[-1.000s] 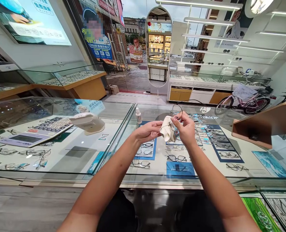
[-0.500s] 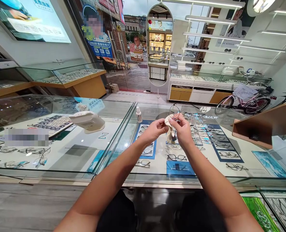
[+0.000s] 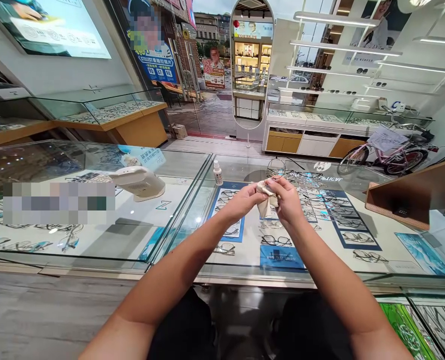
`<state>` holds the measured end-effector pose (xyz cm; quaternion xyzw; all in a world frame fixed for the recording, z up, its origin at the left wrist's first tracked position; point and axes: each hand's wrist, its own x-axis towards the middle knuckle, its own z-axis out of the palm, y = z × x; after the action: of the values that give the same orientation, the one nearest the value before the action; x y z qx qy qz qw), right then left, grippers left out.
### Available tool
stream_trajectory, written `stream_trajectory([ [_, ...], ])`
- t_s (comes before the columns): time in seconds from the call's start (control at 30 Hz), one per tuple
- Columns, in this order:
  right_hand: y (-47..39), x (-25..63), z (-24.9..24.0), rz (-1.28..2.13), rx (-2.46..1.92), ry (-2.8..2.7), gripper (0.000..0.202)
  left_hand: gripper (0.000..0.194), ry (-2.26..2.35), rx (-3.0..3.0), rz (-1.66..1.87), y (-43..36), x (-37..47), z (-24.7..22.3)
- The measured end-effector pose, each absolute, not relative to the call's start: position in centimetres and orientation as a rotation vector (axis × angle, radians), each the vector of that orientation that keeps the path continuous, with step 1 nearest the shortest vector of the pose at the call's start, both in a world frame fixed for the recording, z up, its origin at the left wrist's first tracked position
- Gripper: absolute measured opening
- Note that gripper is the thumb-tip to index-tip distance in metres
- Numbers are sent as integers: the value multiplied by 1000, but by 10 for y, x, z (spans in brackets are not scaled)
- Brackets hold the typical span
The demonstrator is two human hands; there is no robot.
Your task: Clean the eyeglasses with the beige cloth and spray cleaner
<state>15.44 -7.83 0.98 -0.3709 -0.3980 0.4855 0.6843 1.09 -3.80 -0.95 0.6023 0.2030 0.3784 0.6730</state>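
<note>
Over the glass counter, my left hand (image 3: 245, 198) and my right hand (image 3: 289, 198) meet, both with fingers closed. Between them is a cream-coloured cloth (image 3: 267, 206), bunched at the top with a loose end hanging down. A pair of thin-rimmed eyeglasses (image 3: 276, 168) shows just above my fingers, one round lens standing up. My right hand grips the glasses by the cloth-covered part, while my left pinches the cloth around them. The other lens is hidden by cloth and fingers. A small white spray bottle (image 3: 217, 173) stands on the counter left of my hands.
The glass display counter (image 3: 192, 215) holds many eyeglass frames under its top. On it, a white device (image 3: 139, 183) stands left and a brown wooden stand (image 3: 413, 200) right. Beyond are an oval mirror (image 3: 251, 65), a pink bicycle (image 3: 389, 152) and more showcases (image 3: 132, 117).
My fingers have shifted on the cloth, which now hangs wider between my hands. The round lens shows slightly higher and further right. The view has tilted a little.
</note>
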Motion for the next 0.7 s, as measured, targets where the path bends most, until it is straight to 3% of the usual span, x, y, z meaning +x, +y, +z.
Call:
stream_trajectory([
  [0.23, -80, 148, 12, 1165, -811, -831, 37, 57, 391, 1293, 882, -41, 19, -16],
  [0.7, -76, 154, 12, 1277, -742, -772, 32, 50, 448, 1291, 935, -44, 18, -15],
])
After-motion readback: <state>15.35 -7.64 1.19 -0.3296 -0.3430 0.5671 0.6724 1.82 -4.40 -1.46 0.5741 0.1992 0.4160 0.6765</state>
